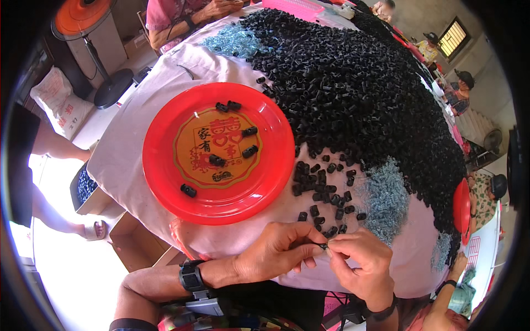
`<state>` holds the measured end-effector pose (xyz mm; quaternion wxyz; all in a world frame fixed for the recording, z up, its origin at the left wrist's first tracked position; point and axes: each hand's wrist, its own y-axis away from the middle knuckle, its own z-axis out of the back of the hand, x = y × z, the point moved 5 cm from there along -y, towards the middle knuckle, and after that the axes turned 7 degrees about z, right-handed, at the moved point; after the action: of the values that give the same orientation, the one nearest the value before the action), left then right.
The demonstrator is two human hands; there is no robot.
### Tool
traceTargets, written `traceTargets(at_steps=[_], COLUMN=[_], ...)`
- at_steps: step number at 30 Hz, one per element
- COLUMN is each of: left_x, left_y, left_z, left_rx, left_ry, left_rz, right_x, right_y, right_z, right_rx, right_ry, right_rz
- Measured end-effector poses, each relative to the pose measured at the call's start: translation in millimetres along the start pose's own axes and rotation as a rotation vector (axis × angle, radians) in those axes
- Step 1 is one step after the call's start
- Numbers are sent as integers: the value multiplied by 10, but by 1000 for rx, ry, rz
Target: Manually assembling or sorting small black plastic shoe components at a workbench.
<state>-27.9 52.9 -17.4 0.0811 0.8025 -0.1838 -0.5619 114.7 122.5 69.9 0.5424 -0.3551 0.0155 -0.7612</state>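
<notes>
In front of me, at the near edge of the cloth-covered table, my left hand (276,251) pinches a small black plastic piece (322,246) between thumb and forefinger. My right hand (364,258) is closed against the same spot, its thumb and forefinger meeting the piece; anything else between these fingertips is too small to make out. Just beyond my hands lie loose short black tube-shaped pieces (322,187). To their right is a pile of tiny silvery metal parts (388,201). A round red tray (165,182) at left carries several black pieces (250,132).
A huge heap of black pieces (353,88) covers the table's far and right side, with more silvery parts (237,41) beyond. Co-workers sit around; one arm (450,281) is close at right. A red basin (461,207), cardboard box (132,240), sack (61,102) and fan (80,19) stand around.
</notes>
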Motion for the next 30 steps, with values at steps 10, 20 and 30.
traceTargets(at_steps=[10, 20, 30], left_x=[79, 91, 78], left_y=[-53, -99, -94], left_z=[-14, -35, -85], left_rx=[-28, -96, 20], left_ry=[139, 87, 275], left_rz=[-84, -177, -120], right_x=[115, 136, 168], right_y=[-11, 32, 78], right_z=[-88, -151, -134], right_rx=[-85, -110, -154], right_ry=[164, 269, 278], right_rz=[91, 137, 94])
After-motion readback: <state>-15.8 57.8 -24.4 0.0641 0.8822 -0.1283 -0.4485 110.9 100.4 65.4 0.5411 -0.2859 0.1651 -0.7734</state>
